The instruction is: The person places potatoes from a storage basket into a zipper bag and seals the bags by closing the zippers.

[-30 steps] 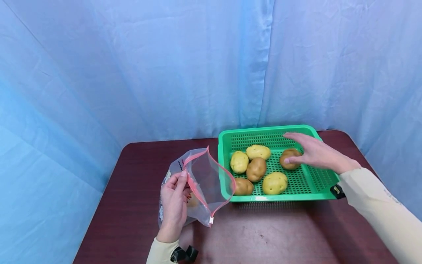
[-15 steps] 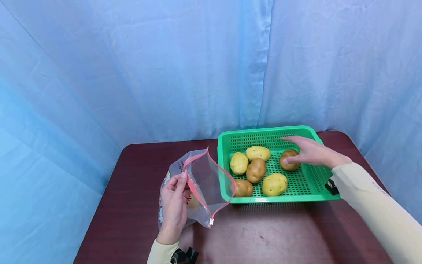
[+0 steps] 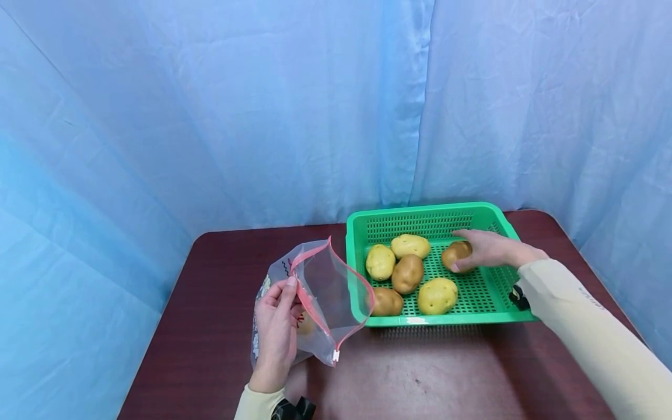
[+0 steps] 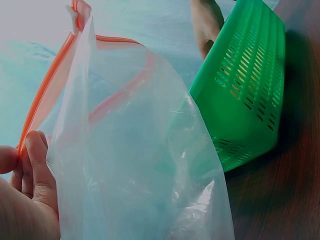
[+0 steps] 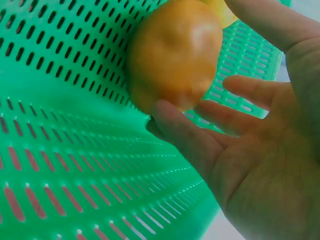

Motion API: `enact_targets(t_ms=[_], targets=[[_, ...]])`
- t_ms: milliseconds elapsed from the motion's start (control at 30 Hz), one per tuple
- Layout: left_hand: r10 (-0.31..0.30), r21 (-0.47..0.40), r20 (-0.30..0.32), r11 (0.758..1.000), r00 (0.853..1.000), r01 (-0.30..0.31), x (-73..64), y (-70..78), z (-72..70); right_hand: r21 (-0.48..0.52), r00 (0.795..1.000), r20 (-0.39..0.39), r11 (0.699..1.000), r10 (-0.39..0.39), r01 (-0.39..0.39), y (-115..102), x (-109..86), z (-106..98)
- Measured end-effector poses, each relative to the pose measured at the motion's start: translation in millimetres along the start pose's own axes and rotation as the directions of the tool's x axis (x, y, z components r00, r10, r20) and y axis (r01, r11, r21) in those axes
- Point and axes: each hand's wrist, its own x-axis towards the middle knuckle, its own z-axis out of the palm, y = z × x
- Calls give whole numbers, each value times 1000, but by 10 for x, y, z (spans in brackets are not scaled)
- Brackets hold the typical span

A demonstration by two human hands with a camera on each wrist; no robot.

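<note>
Blue curtain (image 3: 294,116) behind and along both sides, dark red-brown table (image 3: 205,303) in front. On it, toward the right, a green basket (image 3: 457,319) with slotted walls.

From the right, a forearm in a cream sleeve (image 3: 583,321) stretched over the basket's right end. Right hand (image 3: 490,249) low inside, palm turned toward the brown potato (image 3: 454,254), fingers spread and loosely bent, thumb apart from them — not closed around anything. In the head view, potato just ahead of the palm, between the thumb on the near side and the fingers on the far side, its right part hidden behind the hand. In the right wrist view, potato at the fingertips — hard to tell whether touched or merely close — and well clear of the palm.

Left hand (image 3: 275,332) raised on the left, pinching the pink rim of a clear bag (image 3: 332,291) between thumb and fingers. Bag tilted, mouth gaping toward the basket and overlapping its left edge in the head view. White slider (image 3: 336,355) at the mouth's near corner; a blurred tan shape (image 3: 304,322) visible through the plastic beside the hand.

Elsewhere in the basket, left of the right hand: two more brown potatoes (image 3: 408,274) and three yellow potatoes (image 3: 437,296).
</note>
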Motion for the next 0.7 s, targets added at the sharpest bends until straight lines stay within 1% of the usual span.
enact_targets(t_ms=[167, 333, 467, 600, 700], targets=[[-4, -8, 1, 1000, 1000, 4, 3, -7, 4, -37, 1000, 5, 999, 3, -3, -12, -37, -2], [-6, -3, 0, 1000, 1000, 6, -2, -13, -7, -51, 997, -55, 998, -47, 44, -4, -47, -3], [-3, -4, 3, 1000, 1000, 3, 4, -16, -4, -27, 993, -96, 997, -72, 69, 23, -33, -12], [-2, -8, 2, 1000, 1000, 2, 9, -17, -2, -7, 992, -104, 998, -69, 69, 48, 0, -1], [-1, -15, 3, 1000, 1000, 2, 10, -16, -1, -13, 993, -105, 999, -51, 50, 75, 24, 18]])
